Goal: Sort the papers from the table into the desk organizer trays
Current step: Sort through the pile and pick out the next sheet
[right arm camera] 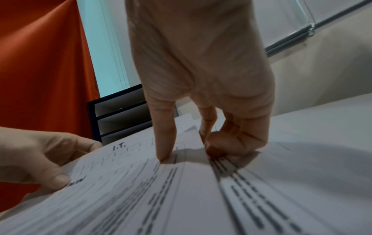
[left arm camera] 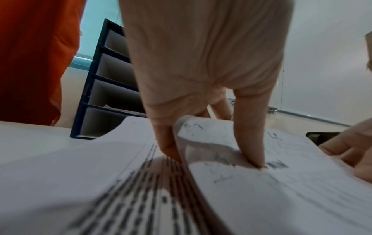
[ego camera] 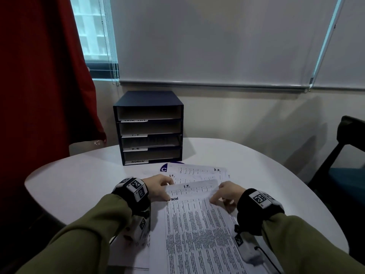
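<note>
A dark blue desk organizer (ego camera: 150,127) with four labelled trays stands at the back of the white table (ego camera: 79,178). Printed papers lie fanned in front of it: an "H.R." sheet (ego camera: 207,171), an "I.T." sheet (ego camera: 189,187) and an "ADMIN" sheet (ego camera: 197,230) on top, nearest me. My left hand (ego camera: 167,191) pinches the left edge of the top sheets (left arm camera: 261,190), thumb by the ADMIN heading. My right hand (ego camera: 215,196) grips their right edge (right arm camera: 141,182), index finger (right arm camera: 165,143) pressing down and the other fingers curled at the edge.
The H.R. tray holds a paper (ego camera: 152,142); the other trays look bare. A red curtain (ego camera: 39,76) hangs at the left and a dark chair (ego camera: 343,155) stands at the right. A blue logo (ego camera: 164,169) peeks from under the papers.
</note>
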The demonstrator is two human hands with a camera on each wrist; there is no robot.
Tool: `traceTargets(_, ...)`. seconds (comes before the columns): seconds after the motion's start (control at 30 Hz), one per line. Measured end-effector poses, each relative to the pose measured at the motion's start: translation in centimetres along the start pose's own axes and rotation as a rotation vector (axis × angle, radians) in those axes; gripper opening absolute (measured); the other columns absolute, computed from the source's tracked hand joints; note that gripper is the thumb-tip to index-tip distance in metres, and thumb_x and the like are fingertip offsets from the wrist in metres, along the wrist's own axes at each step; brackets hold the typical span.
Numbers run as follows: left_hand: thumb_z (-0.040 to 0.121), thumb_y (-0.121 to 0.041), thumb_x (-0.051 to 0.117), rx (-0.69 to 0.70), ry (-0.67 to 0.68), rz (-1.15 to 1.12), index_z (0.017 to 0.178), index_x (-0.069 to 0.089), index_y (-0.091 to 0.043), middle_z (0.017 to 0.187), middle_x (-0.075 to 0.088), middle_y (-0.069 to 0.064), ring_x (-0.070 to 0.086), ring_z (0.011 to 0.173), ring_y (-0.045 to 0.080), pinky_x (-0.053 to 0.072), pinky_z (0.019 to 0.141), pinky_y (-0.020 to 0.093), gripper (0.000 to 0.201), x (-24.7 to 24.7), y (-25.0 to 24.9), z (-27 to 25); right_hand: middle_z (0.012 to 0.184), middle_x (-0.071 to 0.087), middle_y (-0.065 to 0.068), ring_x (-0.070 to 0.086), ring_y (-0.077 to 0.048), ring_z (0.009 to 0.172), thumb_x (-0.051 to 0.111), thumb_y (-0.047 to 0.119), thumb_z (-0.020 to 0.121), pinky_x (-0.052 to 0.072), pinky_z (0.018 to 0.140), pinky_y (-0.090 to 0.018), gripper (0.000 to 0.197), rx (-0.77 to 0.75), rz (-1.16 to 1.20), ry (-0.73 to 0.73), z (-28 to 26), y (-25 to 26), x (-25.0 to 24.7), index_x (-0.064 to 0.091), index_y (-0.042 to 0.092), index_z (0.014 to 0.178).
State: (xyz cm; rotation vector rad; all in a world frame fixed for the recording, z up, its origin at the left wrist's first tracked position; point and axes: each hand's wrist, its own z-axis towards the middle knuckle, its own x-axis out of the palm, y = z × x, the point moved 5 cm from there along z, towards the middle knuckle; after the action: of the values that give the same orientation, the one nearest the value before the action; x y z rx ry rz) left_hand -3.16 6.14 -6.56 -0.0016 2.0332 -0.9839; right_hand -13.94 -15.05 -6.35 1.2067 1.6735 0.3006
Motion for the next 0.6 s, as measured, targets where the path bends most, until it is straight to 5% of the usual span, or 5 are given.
traceTargets(0.13,0.083,-0.013,0.067,0.010,-0.050,-0.064,0.092,0.058,-0.019,0.088,0.062,-0.001,0.058,0.074,0.009,0.049,0.057,0.014,0.014,-0.5,0.0,0.8,0.066,0.051,-0.008,0.049,-0.018,0.054,0.056,0.007,0.083,0.039,0.048,-0.017,0.009,-0.020,-0.004,-0.061,1.5,0.4,-0.3,0.050,0.009,0.076)
traceTargets(0.2,0.089,-0.022,0.060,-0.012,-0.244,0.025,0.097,0.060,-0.022,0.103,0.064,0.004,0.060,0.088,0.016,0.054,0.079,0.025,0.008,-1.6,0.1,1.3,0.065,0.041,-0.001,0.038,-0.012,0.055,0.053,-0.001,0.084,0.030,0.046,-0.016,0.030,-0.061,0.031,-0.087,2.8,0.4,-0.5,0.038,0.020,0.066)
traceTargets(0.3,0.094,-0.024,0.044,-0.245,-0.522,0.358,0.124,0.048,-0.025,0.137,0.042,0.005,0.042,0.125,0.026,0.035,0.104,0.046,0.030,-3.8,2.0,1.3,0.062,0.039,-0.001,0.037,-0.013,0.050,0.050,-0.010,0.081,0.033,0.040,-0.013,0.040,-0.040,0.023,-0.074,3.3,0.2,-0.4,0.033,0.022,0.063)
traceTargets(0.47,0.091,-0.024,0.051,-0.245,-0.545,0.494,0.109,0.060,-0.024,0.122,0.054,0.002,0.053,0.115,0.023,0.043,0.097,0.038,0.021,-6.1,2.9,0.6,0.061,0.047,-0.005,0.045,-0.018,0.050,0.055,-0.005,0.080,0.039,0.044,-0.017,0.024,-0.075,-0.021,-0.029,3.5,0.5,-0.6,0.046,0.014,0.067)
traceTargets(0.6,0.084,-0.022,0.065,-0.003,-0.729,0.107,0.088,0.060,-0.019,0.095,0.064,-0.001,0.059,0.093,0.018,0.050,0.079,0.032,0.007,-7.4,2.3,-0.8,0.063,0.052,-0.002,0.046,-0.017,0.054,0.054,0.002,0.083,0.033,0.044,-0.016,0.019,-0.188,0.001,-0.086,3.8,1.1,-1.3,0.059,0.020,0.079)
